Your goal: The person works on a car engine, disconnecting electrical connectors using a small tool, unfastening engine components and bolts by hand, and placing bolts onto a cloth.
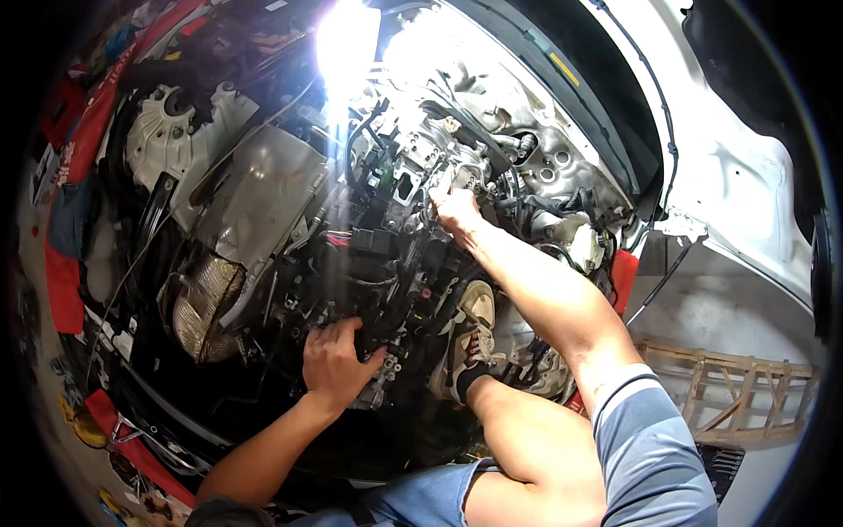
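My left hand [336, 369] rests on the near edge of the engine [373, 272], its thumb spread apart from the fingers over dark parts and small metal fittings [386, 369]. My right hand [455, 209] reaches farther in, among hoses and metal parts on the engine's far side. Its fingers are closed at a silvery metal part, and what lies between them is hidden. Left of that hand sits a metal flange [407, 186] with a squarish opening. My shoe [470, 351] is planted inside the engine bay, between my two arms.
A glaring work lamp [349, 44] shines at the top. Left are a metal heat shield [263, 180] and a foil-wrapped pipe [206, 307]. Red covers [63, 290] line the car's edge. The raised white hood [738, 176] and a wooden ladder-like frame [746, 395] are at right.
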